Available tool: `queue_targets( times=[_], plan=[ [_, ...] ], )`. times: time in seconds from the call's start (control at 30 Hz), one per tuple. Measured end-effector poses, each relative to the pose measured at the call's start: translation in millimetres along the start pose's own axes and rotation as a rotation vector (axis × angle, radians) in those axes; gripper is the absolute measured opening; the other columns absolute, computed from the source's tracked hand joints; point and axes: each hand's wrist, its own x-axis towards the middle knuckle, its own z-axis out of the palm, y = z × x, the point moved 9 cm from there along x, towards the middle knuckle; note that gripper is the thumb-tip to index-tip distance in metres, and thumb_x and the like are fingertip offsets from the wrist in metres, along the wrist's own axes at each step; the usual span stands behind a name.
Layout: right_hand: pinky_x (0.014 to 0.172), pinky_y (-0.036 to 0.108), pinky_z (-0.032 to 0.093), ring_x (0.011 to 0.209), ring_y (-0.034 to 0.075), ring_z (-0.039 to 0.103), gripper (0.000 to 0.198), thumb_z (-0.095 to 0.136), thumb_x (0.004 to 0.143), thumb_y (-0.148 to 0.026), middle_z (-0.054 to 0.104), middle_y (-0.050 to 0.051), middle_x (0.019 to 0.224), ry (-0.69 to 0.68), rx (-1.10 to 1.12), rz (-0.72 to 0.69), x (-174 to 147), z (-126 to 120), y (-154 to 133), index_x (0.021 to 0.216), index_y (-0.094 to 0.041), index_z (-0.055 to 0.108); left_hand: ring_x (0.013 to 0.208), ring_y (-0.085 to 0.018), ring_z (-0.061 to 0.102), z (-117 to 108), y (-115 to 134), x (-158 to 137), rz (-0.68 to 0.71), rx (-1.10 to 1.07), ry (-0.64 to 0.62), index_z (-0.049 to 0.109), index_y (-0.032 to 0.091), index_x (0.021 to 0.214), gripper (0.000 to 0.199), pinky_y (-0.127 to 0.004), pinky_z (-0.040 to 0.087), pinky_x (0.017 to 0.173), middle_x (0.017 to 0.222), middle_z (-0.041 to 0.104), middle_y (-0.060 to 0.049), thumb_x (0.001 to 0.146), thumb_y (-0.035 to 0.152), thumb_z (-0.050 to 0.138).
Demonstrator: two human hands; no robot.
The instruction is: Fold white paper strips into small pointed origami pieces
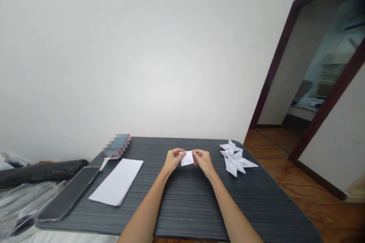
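Note:
A small folded square of white paper (187, 158) is held between my two hands above the dark table. My left hand (173, 160) pinches its left edge, thumb on top. On the opposite edge, my right hand (203, 160) grips the paper between thumb and fingers. Over to the right lie several white folded-paper figures (234, 159) with pointed tips, bunched together. A stack of white paper sheets (118, 182) rests to the left of my left arm.
A phone (70, 193) lies at the table's left edge. Behind it is a blurred-out object (117, 146) with a white strap. The dark table (194, 205) meets a white wall at the back. Plastic wrapping (34, 197) sits left of the table; a doorway opens at right.

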Motion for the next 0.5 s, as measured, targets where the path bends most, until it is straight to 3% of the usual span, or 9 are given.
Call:
queue_targets(
  times=[0.2,0.37,0.5],
  plan=[
    [0.032,0.018,0.021,0.03,0.005,0.037,0.04,0.048,0.068,-0.05,0.047,-0.002,0.037,-0.095,-0.036,0.102,-5,7,2,0.065,-0.011,0.06,0.061,-0.016,0.057,-6,-1,-1,0.029,0.046,0.053,0.061,0.008,0.077,0.028,-0.023,0.043,0.054,0.069,0.063,-0.008,0.064,0.033,0.057],
    [0.033,0.017,0.024,0.035,0.005,0.044,0.033,0.057,0.063,-0.044,0.058,0.001,0.06,-0.21,-0.048,0.138,-11,19,3,0.074,-0.012,0.059,0.065,-0.016,0.058,-12,1,-2,0.062,0.087,0.105,0.062,0.009,0.079,0.028,-0.023,0.044,0.056,0.076,0.064,-0.009,0.066,0.033,0.056],
    [0.037,0.018,0.03,0.041,0.009,0.05,0.032,0.058,0.063,-0.039,0.059,0.002,0.058,-0.28,0.029,0.15,-14,28,4,0.079,-0.012,0.057,0.06,-0.014,0.057,-18,2,-3,0.06,0.105,0.166,0.061,0.01,0.083,0.029,-0.022,0.043,0.053,0.073,0.064,-0.008,0.066,0.033,0.055]
  ],
)
